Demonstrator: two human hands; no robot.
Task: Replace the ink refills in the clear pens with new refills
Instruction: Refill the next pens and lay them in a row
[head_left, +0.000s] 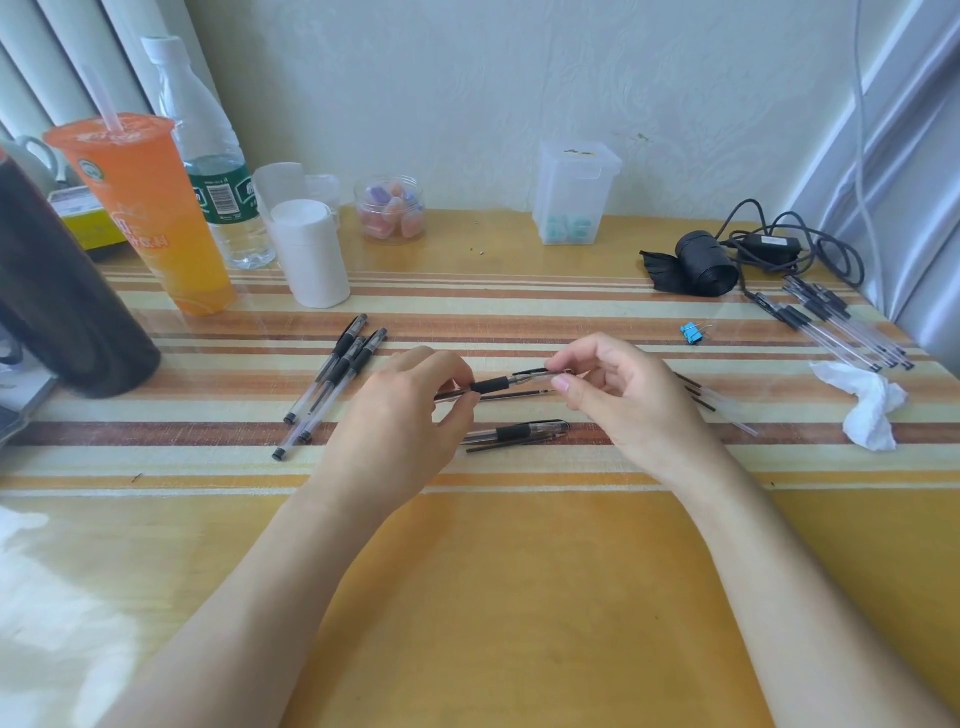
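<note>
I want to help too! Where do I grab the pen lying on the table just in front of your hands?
Pinch the pen at its black rubber sleeve, coming straight down from above. It lies flat, pointing sideways, so your thumb and finger fit on its near and far sides. A thin refill lies close along its near side, so take only the thicker pen.

I see a yellow table (519, 582) with striped bands across its middle. Along the far edge stand an orange drink cup (150, 218), a water bottle (218, 171), a white tub (311, 254), a jar (390, 210) and a clear box (574, 195). At the far right corner lie a black roll (706, 265) and a cable (810, 249). Along the right edge are a bundle of clear pens (836, 327) and a crumpled tissue (867, 405), with a blue binder clip (692, 333) nearby. Three capped pens (332, 379) lie left of centre. One pen (524, 431) lies at the centre with loose refills (509, 448).
</note>
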